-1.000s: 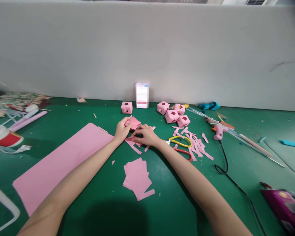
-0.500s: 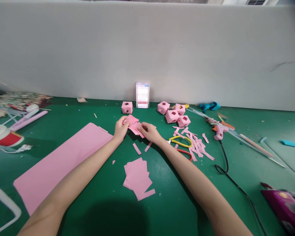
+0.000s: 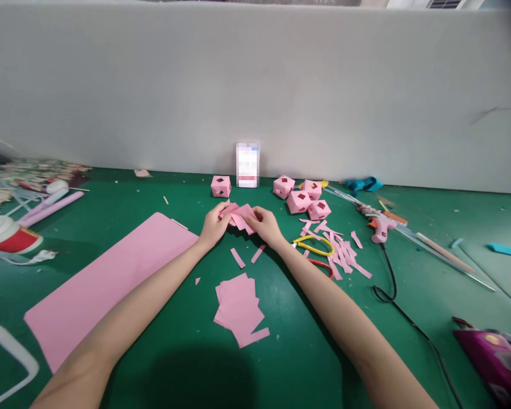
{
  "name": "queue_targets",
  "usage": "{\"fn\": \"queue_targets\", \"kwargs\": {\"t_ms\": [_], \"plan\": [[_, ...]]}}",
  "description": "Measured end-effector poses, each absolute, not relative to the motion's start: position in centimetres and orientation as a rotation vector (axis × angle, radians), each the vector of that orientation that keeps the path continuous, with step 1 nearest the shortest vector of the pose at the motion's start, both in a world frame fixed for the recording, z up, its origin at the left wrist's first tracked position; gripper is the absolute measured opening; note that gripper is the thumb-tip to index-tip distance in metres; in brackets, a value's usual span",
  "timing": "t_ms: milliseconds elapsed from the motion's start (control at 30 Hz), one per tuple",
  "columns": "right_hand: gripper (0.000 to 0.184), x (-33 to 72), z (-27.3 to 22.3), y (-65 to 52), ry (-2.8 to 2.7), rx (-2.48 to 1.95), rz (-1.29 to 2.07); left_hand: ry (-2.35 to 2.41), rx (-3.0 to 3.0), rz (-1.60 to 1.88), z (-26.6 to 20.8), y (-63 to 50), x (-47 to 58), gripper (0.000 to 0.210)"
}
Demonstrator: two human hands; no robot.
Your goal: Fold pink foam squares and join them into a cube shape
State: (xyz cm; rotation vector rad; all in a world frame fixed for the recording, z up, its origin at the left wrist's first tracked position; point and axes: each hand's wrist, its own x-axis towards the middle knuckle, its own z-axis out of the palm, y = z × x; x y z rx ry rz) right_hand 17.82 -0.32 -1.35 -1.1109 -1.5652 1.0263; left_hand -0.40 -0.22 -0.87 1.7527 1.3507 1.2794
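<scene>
Pink folded paper pieces [image 3: 239, 216] are held up between my two hands, over the middle of the green table. My left hand [image 3: 214, 225] grips their left side with thumb and fingers closed. On the right side, my right hand [image 3: 264, 226] pinches the paper. How the pieces join is too small to make out. Below my hands lie narrow pink strips [image 3: 237, 258] and a fanned stack of pink paper squares [image 3: 238, 307]. Beyond them stand a pink paper cube [image 3: 220, 186] with dark openings and a cluster of similar cubes [image 3: 298, 201].
A large pink sheet [image 3: 111, 278] lies under my left forearm. Scissors [image 3: 317, 245] and pink offcuts [image 3: 344, 255] are by my right arm. Farther right is a glue gun [image 3: 382, 227] with a black cord. A phone [image 3: 247, 165] leans on the grey partition; a cup [image 3: 8, 234] is left.
The paper pieces have turned in my hands and now spread flatter between them. My right hand has shifted slightly right and up; my left has moved a little right.
</scene>
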Motion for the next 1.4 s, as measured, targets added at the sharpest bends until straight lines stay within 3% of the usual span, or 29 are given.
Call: {"fn": "queue_targets", "kwargs": {"t_ms": [1167, 1400], "plan": [[0.026, 17.49, -0.99, -0.57, -1.636, -1.251, 0.882, 1.353, 1.819, 1.22, -0.92, -0.21, -0.42, 0.031], [0.024, 17.41, -1.07, -0.55, -1.584, -1.243, 0.987, 1.412, 1.709, 1.396, -0.97, -0.12, -0.75, 0.023]]}}
